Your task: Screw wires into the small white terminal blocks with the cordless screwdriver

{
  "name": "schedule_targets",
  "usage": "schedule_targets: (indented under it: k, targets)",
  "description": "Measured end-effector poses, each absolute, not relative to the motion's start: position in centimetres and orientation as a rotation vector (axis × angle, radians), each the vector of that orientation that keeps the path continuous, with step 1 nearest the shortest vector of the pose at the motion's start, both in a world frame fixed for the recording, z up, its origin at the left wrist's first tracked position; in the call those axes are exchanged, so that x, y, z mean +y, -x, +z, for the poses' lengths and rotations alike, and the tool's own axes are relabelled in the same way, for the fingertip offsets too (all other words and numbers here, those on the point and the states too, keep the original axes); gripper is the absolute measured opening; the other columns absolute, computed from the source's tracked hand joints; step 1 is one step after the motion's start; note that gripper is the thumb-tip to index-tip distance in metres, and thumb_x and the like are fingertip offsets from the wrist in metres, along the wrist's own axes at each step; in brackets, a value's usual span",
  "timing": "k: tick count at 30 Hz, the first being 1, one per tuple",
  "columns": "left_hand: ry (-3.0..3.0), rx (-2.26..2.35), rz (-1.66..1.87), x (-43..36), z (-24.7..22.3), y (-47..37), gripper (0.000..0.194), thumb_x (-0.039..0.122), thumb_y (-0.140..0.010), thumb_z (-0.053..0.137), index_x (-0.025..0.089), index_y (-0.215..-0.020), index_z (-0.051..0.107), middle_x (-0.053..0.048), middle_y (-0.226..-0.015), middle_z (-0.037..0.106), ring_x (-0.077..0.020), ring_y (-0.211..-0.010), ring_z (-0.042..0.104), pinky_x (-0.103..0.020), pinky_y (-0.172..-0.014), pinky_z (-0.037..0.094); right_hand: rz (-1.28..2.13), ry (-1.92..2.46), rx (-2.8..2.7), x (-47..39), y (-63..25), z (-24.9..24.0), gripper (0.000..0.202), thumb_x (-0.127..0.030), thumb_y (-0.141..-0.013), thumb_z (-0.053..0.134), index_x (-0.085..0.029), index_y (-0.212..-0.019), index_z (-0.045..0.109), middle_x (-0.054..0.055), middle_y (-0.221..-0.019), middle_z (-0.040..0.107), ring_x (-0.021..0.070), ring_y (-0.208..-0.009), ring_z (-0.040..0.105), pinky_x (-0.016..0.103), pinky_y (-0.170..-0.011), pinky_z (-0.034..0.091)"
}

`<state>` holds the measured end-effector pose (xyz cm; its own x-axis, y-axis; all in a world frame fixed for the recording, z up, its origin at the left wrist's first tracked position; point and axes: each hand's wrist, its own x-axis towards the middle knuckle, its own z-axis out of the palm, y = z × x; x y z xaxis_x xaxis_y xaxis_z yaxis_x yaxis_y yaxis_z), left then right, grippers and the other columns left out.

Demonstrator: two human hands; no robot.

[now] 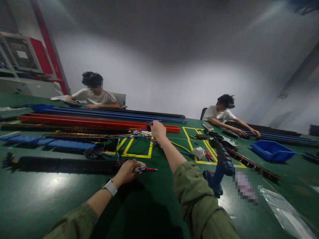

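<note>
Head view: A wiring bench is pictured from above the work, with two hands at cables on a green table (147,202).
Left hand (128,172): A small blue-and-white piece (139,169) is gripped low over the near side, its red lead (151,169) pointing right.
Right hand (158,130): Fingertips are closed on a thin red wire (145,126), farther out; the exact contact is partly hidden.
Cable bundle (136,132): Coloured strands are spread beside the right hand, near yellow tape (137,155) and the end of a red channel (99,123).
Black strip (64,165): It is laid flat to the left of the left hand.
Right side: A pale connector block (198,153), a blue-and-black power tool (219,166) and a blue bin (272,150) are seen.
Far side: Two co-workers (99,97) (219,114) are seated.
Handling, as judged: Single strands are best parted gently, with slack kept; the piece is better steadied by its body than by its lead.
</note>
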<state>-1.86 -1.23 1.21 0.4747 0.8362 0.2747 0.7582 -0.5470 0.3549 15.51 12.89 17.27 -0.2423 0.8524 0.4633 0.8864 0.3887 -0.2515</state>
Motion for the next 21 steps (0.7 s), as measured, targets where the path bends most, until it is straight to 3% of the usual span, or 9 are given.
schedule_targets:
  k: [9, 13, 21]
  targets:
    - [-2.614, 1.321, 0.603, 1.9, 0.6, 5.3, 0.039, 0.047, -0.087, 0.051, 0.033, -0.121, 0.066, -0.003, -0.12, 0.068, -0.0236, -0.107, 0.061, -0.033, -0.093, 0.043, -0.067, 1.45, -2.011, 9.6, -19.4, 13.8, 0.029, -0.042, -0.099, 0.04, -0.024, -0.108, 0.06, 0.006, -0.114, 0.064, 0.0204, -0.103, 0.057, 0.03, -0.076, 0.042]
    - [-2.604, 1.374, 0.558, 2.7, 0.6, 7.4, 0.038, 0.047, -0.09, 0.046, 0.032, -0.116, 0.068, -0.004, -0.112, 0.071, -0.0216, -0.102, 0.063, -0.032, -0.093, 0.043, -0.018, 1.482, -1.959, 8.3, -20.9, 12.1, 0.028, -0.04, -0.099, 0.042, -0.023, -0.109, 0.061, 0.007, -0.115, 0.064, 0.0195, -0.101, 0.057, 0.028, -0.076, 0.041]
    - [-2.62, 1.229, 0.579, 0.8, 1.6, 8.2, 0.036, 0.042, -0.089, 0.046, 0.033, -0.117, 0.067, 0.0, -0.119, 0.068, -0.0206, -0.105, 0.061, -0.031, -0.094, 0.044, 0.124, 1.444, -2.01, 5.7, -21.6, 6.2, 0.023, -0.034, -0.097, 0.044, -0.024, -0.11, 0.06, 0.005, -0.115, 0.063, 0.0194, -0.097, 0.059, 0.027, -0.073, 0.042]
